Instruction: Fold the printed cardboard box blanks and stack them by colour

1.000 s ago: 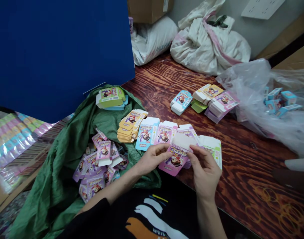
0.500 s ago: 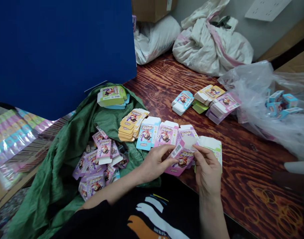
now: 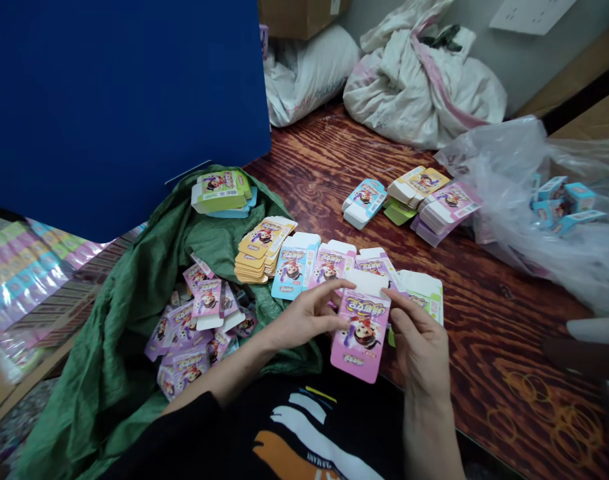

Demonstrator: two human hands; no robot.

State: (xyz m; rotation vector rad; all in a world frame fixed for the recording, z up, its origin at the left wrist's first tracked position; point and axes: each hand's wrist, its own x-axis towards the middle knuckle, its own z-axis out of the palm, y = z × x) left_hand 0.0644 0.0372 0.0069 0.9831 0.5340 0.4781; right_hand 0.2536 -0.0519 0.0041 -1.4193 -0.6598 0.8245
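Between my two hands a flat pink card box (image 3: 360, 333) with a cartoon figure hangs over the table's near edge, its white top flap upward. My left hand (image 3: 312, 313) grips its left side between thumb and fingers. At the upper right corner, my right hand (image 3: 418, 337) pinches it. Just beyond lie flat boxes in a row: a yellow stack (image 3: 262, 250), a blue one (image 3: 295, 267), a pink one (image 3: 329, 260), a purple one (image 3: 372, 261) and a green one (image 3: 424, 290), partly hidden by my right hand.
Left, a green sack (image 3: 109, 333) holds many pink and purple boxes (image 3: 184, 333). Banded box bundles (image 3: 367, 195) lie farther back. A clear plastic bag (image 3: 514, 167) with blue boxes is at right, near rubber bands (image 3: 569, 420). White sacks (image 3: 424, 87) and a blue panel (image 3: 124, 107) stand behind.
The pink box has turned from tilted to nearly upright, its front now facing me, and its side panel is out of sight. Both hands still hold it.
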